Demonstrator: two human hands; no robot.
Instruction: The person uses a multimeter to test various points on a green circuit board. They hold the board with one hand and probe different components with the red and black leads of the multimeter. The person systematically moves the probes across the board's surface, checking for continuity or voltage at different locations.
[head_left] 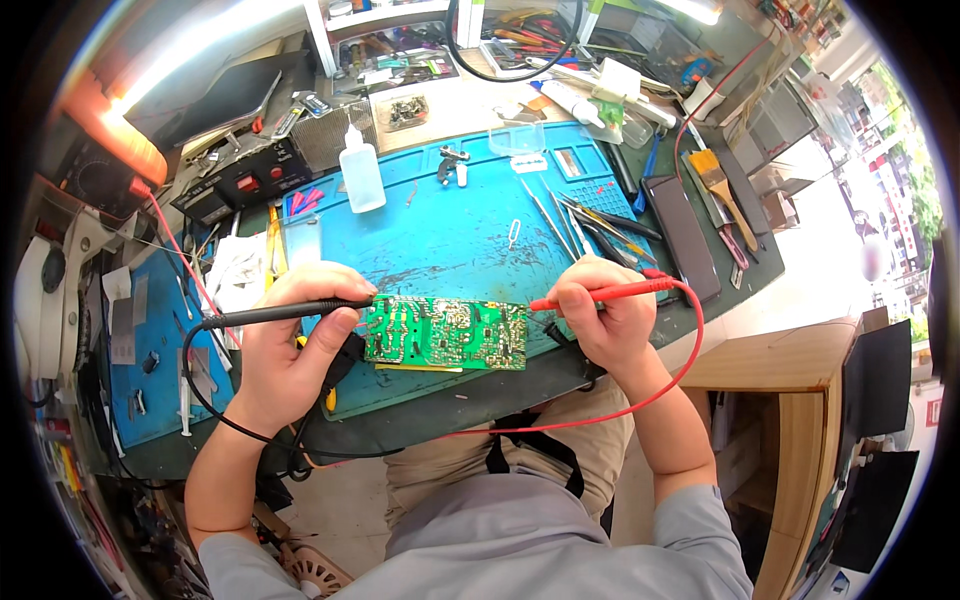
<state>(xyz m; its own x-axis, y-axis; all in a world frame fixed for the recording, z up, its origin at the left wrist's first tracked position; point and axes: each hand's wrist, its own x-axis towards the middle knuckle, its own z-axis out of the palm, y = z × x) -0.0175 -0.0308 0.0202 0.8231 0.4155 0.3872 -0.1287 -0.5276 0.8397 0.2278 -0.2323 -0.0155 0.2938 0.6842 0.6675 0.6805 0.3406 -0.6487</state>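
A green circuit board [446, 333] lies between my hands at the near edge of the blue work mat [440, 235], its soldered side facing up. My left hand [297, 340] is closed around a black test probe [285, 311], whose tip end is at the board's upper left corner. In my right hand [608, 310] is a red test probe [625, 291], pointing left at the board's right end. Whether either tip touches metal is too small to tell. A black lead hangs from the left probe, and a red lead [690, 370] loops down from the right one.
Beyond the board stand a white squeeze bottle [362, 175] and a small clamp-like tool [453, 165]. Tweezers [550, 220] and screwdrivers lie to the right, beside a dark phone [682, 235] and a brush [715, 180]. A black power unit [245, 180] stands at the back left.
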